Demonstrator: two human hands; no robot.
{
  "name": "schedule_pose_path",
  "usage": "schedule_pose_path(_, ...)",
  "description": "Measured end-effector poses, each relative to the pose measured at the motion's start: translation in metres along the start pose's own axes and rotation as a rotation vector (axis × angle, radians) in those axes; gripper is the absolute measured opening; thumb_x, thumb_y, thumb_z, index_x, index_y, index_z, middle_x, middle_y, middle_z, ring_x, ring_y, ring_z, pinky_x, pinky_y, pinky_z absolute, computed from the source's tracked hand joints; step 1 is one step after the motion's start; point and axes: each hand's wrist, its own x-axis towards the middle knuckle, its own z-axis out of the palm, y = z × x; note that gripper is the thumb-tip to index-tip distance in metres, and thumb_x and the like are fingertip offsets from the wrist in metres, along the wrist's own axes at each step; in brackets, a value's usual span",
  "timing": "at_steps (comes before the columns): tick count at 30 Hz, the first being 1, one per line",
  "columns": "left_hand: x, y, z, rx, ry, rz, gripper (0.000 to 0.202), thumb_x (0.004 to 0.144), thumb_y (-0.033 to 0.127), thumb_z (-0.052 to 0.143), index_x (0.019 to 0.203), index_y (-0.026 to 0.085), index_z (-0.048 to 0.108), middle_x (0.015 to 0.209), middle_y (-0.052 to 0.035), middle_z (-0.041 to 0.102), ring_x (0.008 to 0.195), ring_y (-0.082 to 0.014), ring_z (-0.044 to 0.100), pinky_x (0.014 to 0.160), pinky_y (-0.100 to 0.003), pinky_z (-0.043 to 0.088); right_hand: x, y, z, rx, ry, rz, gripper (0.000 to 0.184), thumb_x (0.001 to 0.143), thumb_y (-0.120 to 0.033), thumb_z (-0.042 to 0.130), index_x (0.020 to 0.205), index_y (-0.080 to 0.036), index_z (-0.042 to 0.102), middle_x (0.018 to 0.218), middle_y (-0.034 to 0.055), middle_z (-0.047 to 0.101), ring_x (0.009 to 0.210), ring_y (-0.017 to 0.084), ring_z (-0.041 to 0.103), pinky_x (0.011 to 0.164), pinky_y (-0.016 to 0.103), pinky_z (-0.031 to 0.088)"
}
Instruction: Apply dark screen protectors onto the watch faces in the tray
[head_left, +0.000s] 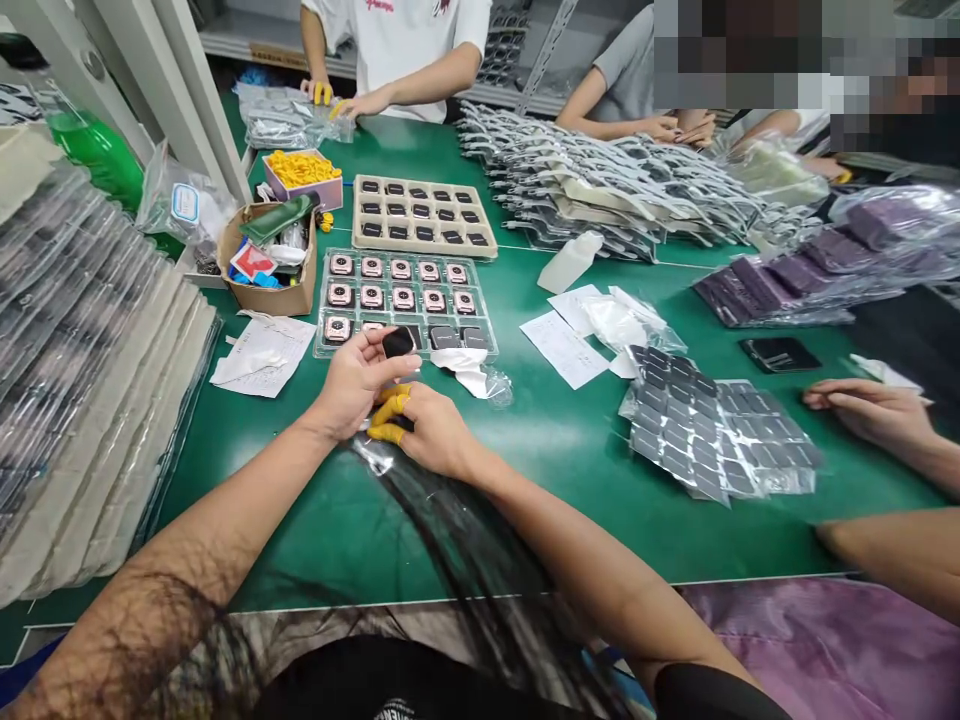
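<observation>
My left hand (356,385) is closed around a small black rounded-square piece (397,342), held up between thumb and fingers. Against its lower side is my right hand (431,425), with yellow finger cots (391,418) on its fingers. The right fingers are curled together; what they grip is mostly hidden, though something dark shows behind them. Just below the hands lies shiny clear plastic (373,452). Beyond them, a clear tray (491,300) holds rows of pink-framed square watch-like units (403,299) and several dark pieces in its front row. A crumpled white wrapper (463,368) touches its front edge.
A beige tray (420,246) of black squares stands behind. At left are a cardboard box (277,298), yellow finger cots (304,168) in a box and tall stacked trays (82,400). Right are a white bottle (570,262), black sheets (686,425) and a co-worker's hand (874,410).
</observation>
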Motion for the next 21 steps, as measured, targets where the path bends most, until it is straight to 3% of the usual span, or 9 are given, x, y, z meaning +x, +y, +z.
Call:
schedule_pose_path(2,-0.002,-0.008,0.004,-0.088,0.026,-0.090,0.053,0.060,0.021,0.098,0.104,0.019,0.068,0.094,0.0004,0.076,0.078,-0.0105,0.068,0.075,-0.025,0.057,-0.010,0.000,-0.016,0.167,-0.045,-0.039,0.016,0.089,-0.022,0.084,0.086,-0.038,0.083,0.125,0.0020,0.079,0.122,0.029,0.073,0.108,0.055,0.061)
schedule_pose_path(4,-0.003,-0.014,0.006,-0.104,0.054,-0.093,0.048,0.062,0.015,0.095,0.102,0.019,0.067,0.093,0.0010,0.076,0.077,-0.0100,0.068,0.076,-0.025,0.057,-0.022,0.003,-0.040,0.346,-0.115,-0.062,0.015,0.084,-0.024,0.089,0.080,-0.037,0.082,0.130,0.0018,0.078,0.126,0.030,0.073,0.110,0.057,0.060)
schedule_pose_path(7,-0.008,-0.017,0.007,0.097,0.002,-0.024,0.053,0.061,0.010,0.095,0.106,0.018,0.069,0.091,-0.0010,0.078,0.080,-0.0134,0.071,0.081,-0.029,0.059,-0.037,0.013,-0.071,0.668,-0.150,0.029,0.012,0.085,-0.038,0.090,0.079,-0.035,0.080,0.097,0.0021,0.082,0.092,0.026,0.078,0.085,0.049,0.066)
schedule_pose_path(9,-0.015,-0.017,0.009,0.309,-0.100,0.009,0.053,0.060,0.012,0.098,0.108,0.017,0.073,0.087,-0.0022,0.078,0.077,-0.0153,0.071,0.079,-0.031,0.060,-0.039,0.023,-0.080,0.792,0.012,0.204,0.019,0.079,-0.046,0.094,0.078,-0.033,0.080,0.080,0.0008,0.077,0.071,0.022,0.071,0.069,0.042,0.063)
schedule_pose_path(11,-0.021,-0.016,0.012,0.453,-0.177,0.030,0.050,0.062,0.015,0.098,0.108,0.016,0.078,0.085,-0.0034,0.079,0.077,-0.0174,0.073,0.080,-0.032,0.061,-0.037,0.031,-0.077,0.814,0.249,0.389,0.030,0.068,-0.051,0.099,0.078,-0.030,0.080,0.079,0.0011,0.075,0.067,0.019,0.066,0.062,0.037,0.058)
schedule_pose_path(13,-0.025,-0.015,0.014,0.507,-0.198,0.027,0.048,0.064,0.015,0.097,0.108,0.017,0.080,0.088,-0.0046,0.081,0.082,-0.0200,0.077,0.086,-0.034,0.064,-0.032,0.037,-0.070,0.847,0.396,0.518,0.039,0.062,-0.055,0.101,0.081,-0.028,0.080,0.081,0.0012,0.075,0.065,0.017,0.062,0.058,0.033,0.053)
schedule_pose_path(16,-0.024,-0.017,0.015,0.516,-0.169,0.000,0.050,0.064,0.018,0.097,0.111,0.016,0.079,0.094,-0.0066,0.084,0.086,-0.0216,0.080,0.089,-0.035,0.066,-0.027,0.039,-0.060,0.921,0.399,0.593,0.042,0.063,-0.060,0.099,0.082,-0.027,0.081,0.081,0.0003,0.075,0.064,0.014,0.060,0.059,0.032,0.052)
schedule_pose_path(21,-0.022,-0.021,0.015,0.538,-0.159,-0.015,0.054,0.064,0.019,0.097,0.114,0.017,0.079,0.103,-0.0090,0.086,0.090,-0.0238,0.083,0.089,-0.035,0.068,-0.026,0.039,-0.057,0.925,0.328,0.586,0.036,0.067,-0.057,0.096,0.078,-0.028,0.079,0.085,-0.0002,0.077,0.078,0.017,0.070,0.076,0.036,0.060)
